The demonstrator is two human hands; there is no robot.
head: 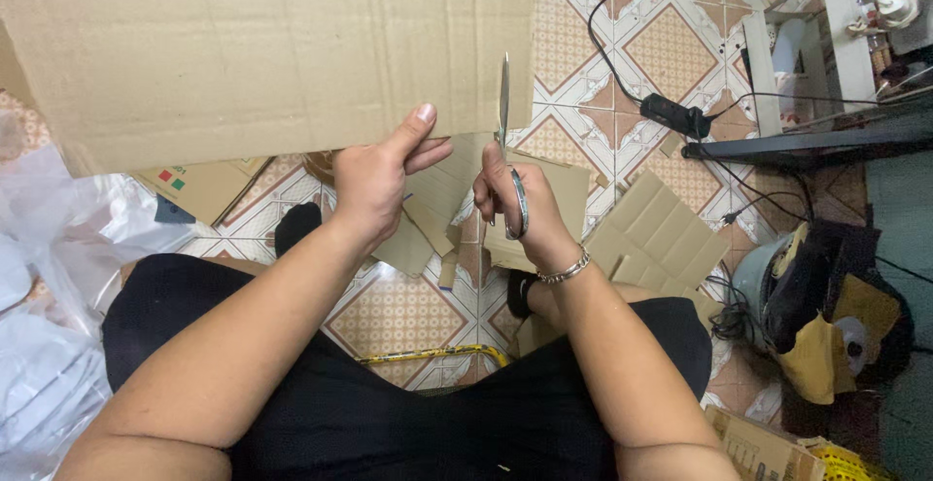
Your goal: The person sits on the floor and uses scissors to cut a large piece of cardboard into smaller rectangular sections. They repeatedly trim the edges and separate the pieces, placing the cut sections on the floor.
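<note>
- Large flat sheet of brown corrugated cardboard (262, 49): held up in front of the person, filling the upper left of the view; its lower edge sits at the level of the hands.
- Left hand (374, 180): closed on the sheet's lower edge, thumb pressed flat on the near face, fingers curled behind.
- Right hand (515, 204): closed around the handles of a pair of steel scissors (504, 121), fingers through the loops; a silver chain bracelet (567, 269) circles the wrist.
- Scissors: blades point straight up, standing at the right edge of the sheet; whether the blades are parted cannot be told.
- Cut pieces of brown cardboard (651, 228): scattered on the patterned tile floor (671, 49) below and to the right of the hands, several creased into parallel strips.
- Black power strip with black cables (673, 115): on the tiles, upper right, well apart from the hands.
- Clear crumpled plastic sheeting (49, 277): along the left edge.
- Yellow curved metal-looking rod (437, 354): on the floor between the person's knees.
- Black trousers (389, 423): cover both legs, bottom of view.
</note>
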